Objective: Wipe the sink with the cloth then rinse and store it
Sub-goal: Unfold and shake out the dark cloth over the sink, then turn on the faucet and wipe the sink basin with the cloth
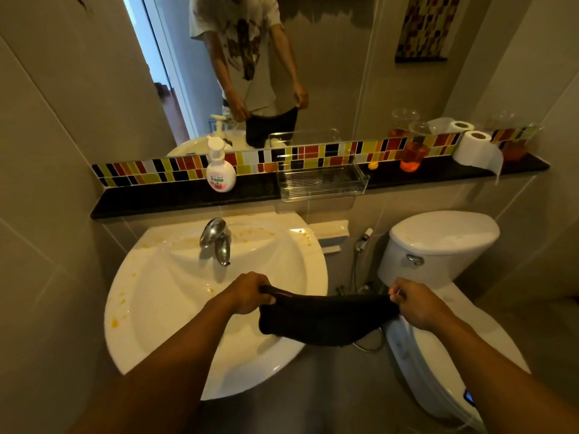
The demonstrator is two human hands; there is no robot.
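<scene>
Left hand point(250, 292) and right hand point(413, 303) each pinch a top corner of the black cloth point(326, 319), stretched taut above the front right rim of the orange-spotted sink point(163, 296), likely spread open for wiping.

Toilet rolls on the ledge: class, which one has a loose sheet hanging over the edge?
The nearer toilet roll, at the ledge front. Its sheet trails over the edge; the roll behind shows no loose sheet.
</scene>
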